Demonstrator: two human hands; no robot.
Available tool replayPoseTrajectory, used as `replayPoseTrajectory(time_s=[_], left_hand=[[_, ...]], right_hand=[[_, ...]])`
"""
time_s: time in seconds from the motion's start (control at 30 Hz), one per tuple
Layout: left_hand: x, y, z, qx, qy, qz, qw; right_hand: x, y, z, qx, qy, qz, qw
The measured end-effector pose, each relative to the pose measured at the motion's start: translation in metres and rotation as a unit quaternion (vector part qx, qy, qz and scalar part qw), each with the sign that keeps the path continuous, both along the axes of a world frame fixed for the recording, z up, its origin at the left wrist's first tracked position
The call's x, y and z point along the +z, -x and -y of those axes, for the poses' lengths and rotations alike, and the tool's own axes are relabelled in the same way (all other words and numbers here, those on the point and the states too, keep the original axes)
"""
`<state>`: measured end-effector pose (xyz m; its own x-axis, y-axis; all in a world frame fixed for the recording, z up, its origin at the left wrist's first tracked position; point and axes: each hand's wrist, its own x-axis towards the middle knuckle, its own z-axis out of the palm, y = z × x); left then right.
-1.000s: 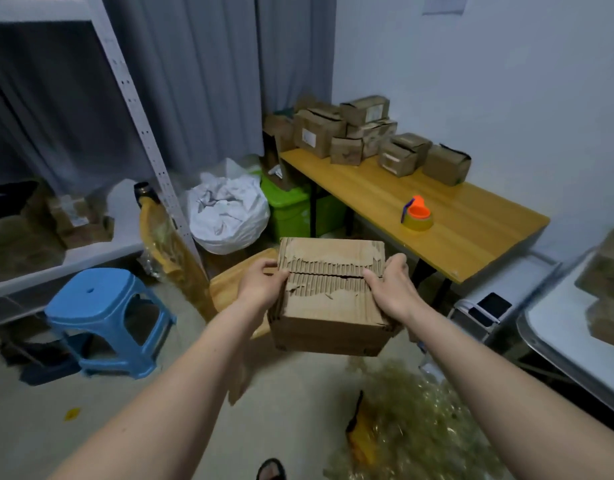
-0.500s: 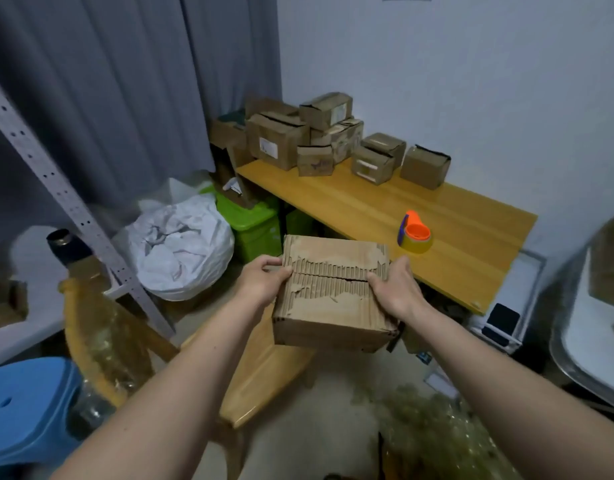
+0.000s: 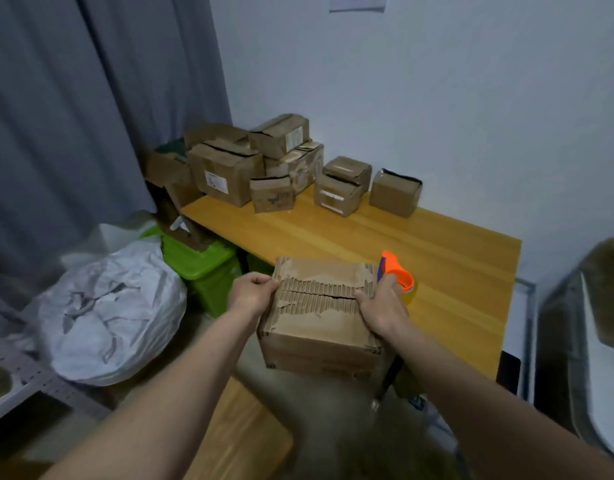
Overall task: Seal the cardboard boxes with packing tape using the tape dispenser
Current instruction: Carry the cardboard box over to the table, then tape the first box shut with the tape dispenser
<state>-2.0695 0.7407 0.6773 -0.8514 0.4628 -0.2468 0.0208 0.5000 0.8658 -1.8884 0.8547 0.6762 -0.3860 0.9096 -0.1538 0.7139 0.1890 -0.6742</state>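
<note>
Torn corrugated cardboard box (image 3: 321, 313); smooth wooden table (image 3: 447, 258)

Dim, cool, even room light with no glare and only soft shadows. The wooden surface (image 3: 420, 244) is the sharpest area. Below and to the right of it the picture smears with motion blur, and the wide lens bends edges there.
</note>
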Motion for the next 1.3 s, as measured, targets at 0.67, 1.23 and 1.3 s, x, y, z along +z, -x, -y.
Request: replayPoseTrajectory(time_s=[0.67, 1.23, 1.3], left_hand=[[-0.032, 0.127, -0.253, -0.114, 0.006, 0.059, 0.992], [-0.076, 0.238, -0.413, -0.252, 0.123, -0.002, 0.96], [-0.083, 0.232, -0.415, -0.259, 0.121, -0.021, 0.958]], right_hand=[[-0.046, 0.095, -0.224, -0.084, 0.079, -0.093, 0.989], [-0.09, 0.205, -0.341, -0.268, 0.095, 0.0, 0.959], [-0.098, 0.204, -0.344, -0.283, 0.085, 0.006, 0.955]])
